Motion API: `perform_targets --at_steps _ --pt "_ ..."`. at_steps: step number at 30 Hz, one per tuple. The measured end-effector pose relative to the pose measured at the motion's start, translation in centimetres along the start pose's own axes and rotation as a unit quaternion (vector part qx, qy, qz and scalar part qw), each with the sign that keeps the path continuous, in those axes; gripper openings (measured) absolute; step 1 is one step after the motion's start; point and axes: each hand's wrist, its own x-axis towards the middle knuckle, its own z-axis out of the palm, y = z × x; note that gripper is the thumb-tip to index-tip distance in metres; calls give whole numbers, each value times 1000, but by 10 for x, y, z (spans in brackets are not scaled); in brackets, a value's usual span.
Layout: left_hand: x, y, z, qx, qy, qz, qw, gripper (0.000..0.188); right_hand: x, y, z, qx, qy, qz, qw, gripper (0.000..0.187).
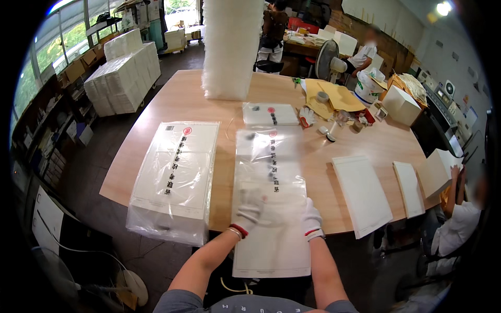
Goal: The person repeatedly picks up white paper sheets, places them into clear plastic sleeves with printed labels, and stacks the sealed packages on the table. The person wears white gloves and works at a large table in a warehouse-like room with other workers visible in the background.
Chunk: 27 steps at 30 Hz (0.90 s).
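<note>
In front of me a white paper stack [271, 250] reaches past the near edge of the table. Its far part lies at a clear plastic bag [253, 151] with black and red print; the overlap is hard to make out. My left hand [250, 213], in a white glove with a red cuff, is over the left side of the stack, its fingers smeared by motion. My right hand [312, 216], gloved too, grips the stack's right edge. To the left lies a bagged paper stack [172, 172] with the same print.
Beyond the bag lie another printed packet [266, 115] and a loose glove [306, 117]. A tall pile of translucent bags [229, 52] stands at the back. Paper stacks [362, 195] lie at the right, where a person [459, 224] sits. A fan [327, 58] is at the back.
</note>
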Motion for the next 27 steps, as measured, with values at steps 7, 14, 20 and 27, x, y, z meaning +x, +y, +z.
perform_targets --at_steps 7,14,20,27 --pt "-38 -17 -19 -202 -90 -328 918 44 -37 14 -20 11 -59 -8 998 67" --pt "-119 28 -60 -173 -99 -235 951 61 -129 33 -15 68 -79 -46 993 74" --pt "-167 71 -122 -135 -179 -283 933 16 -228 37 -30 105 -131 -106 980 68" --pt "-229 99 -171 -345 -241 -172 891 13 -294 49 -62 188 -249 -196 929 62"
